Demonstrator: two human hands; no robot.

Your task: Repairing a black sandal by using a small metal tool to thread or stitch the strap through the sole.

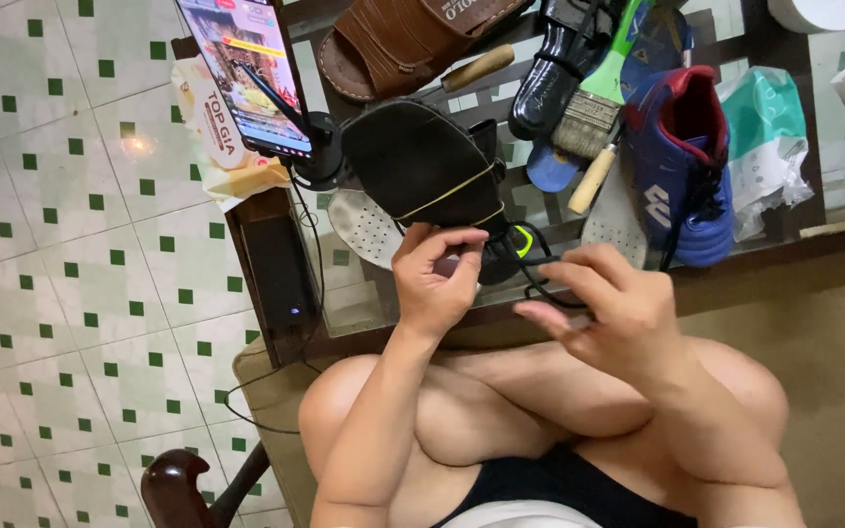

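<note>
Steadying a dark shoe [432, 166] sole-up over the desk [383, 293] edge, the left hand [434, 279] grips its heel; the right hand [603, 303] pinches black laces [540, 279], keeping them taut.

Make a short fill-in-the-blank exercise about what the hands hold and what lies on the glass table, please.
1. The left hand holds a dark shoe with its ____ facing the camera.
2. The right hand pinches a black ____.
3. The paintbrush has a ____ handle.
4. Beside the brush lies a ____ sports shoe with a red lining.

Missing words: sole; lace; green; blue
</note>
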